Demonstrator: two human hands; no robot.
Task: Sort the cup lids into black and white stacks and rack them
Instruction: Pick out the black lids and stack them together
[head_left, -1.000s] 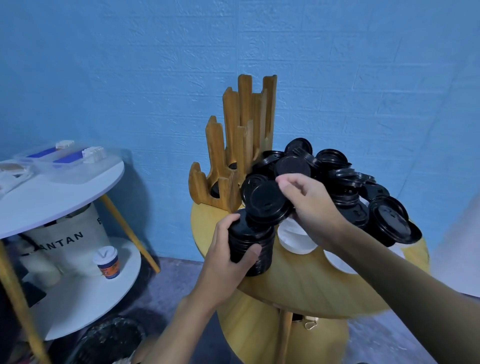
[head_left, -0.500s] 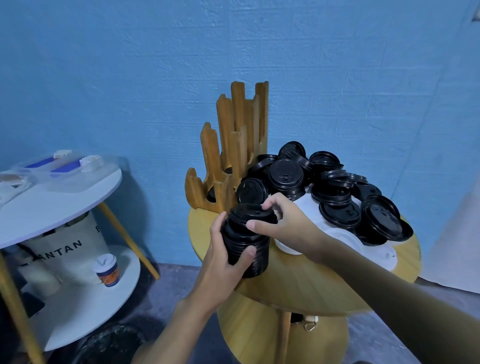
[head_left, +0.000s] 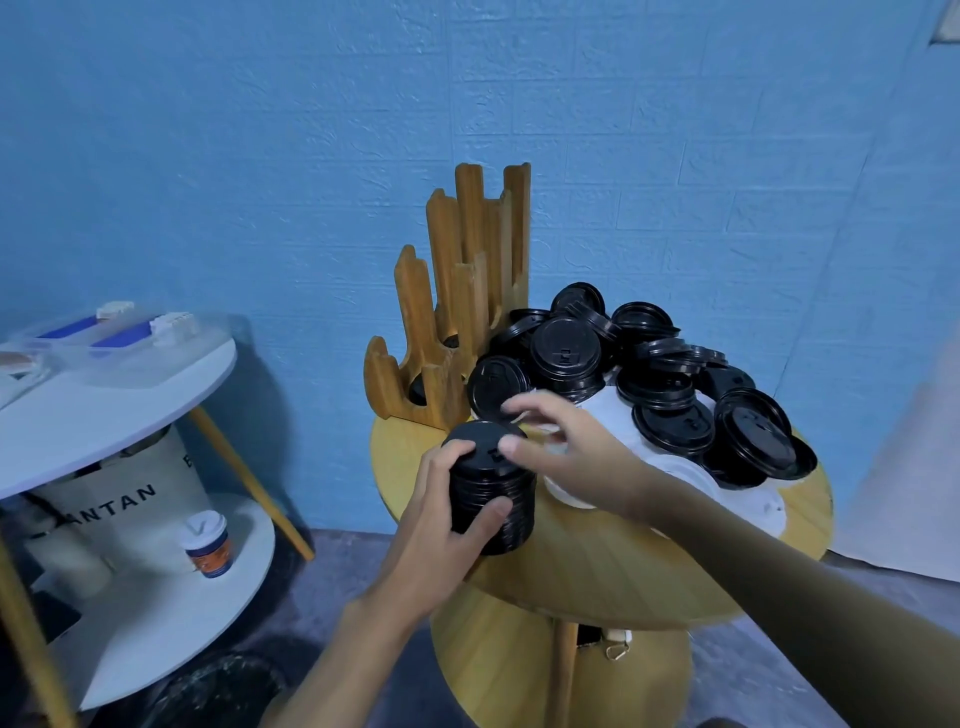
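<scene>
I have the left grip (head_left: 444, 522) (a bare hand, like its partner) wrapped round a black stack (head_left: 493, 493) of cup lids, thumb across the near side and fingers curled over the far rim. The stack stands upright at the near left edge of the round wooden desk (head_left: 597, 566), just in front of the wooden rack (head_left: 462, 312).

The right grip (head_left: 576, 452) hovers just right of the stack with fingers loosely spread and nothing in them that I can make out. Its thumb tip touches the top lid's rim, and its forefinger reaches toward a single black lid (head_left: 496, 384) leaning on edge near the rack's base. That hand is blurred, so I cannot tell any finer contact.

Behind and to the right lies a loose heap of black lids (head_left: 670, 395), some nested, some tilted, spread over the far half of the desk. White lids (head_left: 605, 415) show beneath the heap and under the right wrist, lying flat on the desk top. The rack's tall slotted uprights stand at the desk's far left.

Off to the left a white side desk (head_left: 119, 395) carries a clear plastic box (head_left: 130, 338), and on its lower shelf stand a lidded paper cup (head_left: 208, 543) and a pale bag (head_left: 124, 499). A blue wall (head_left: 260, 156) backs everything.
</scene>
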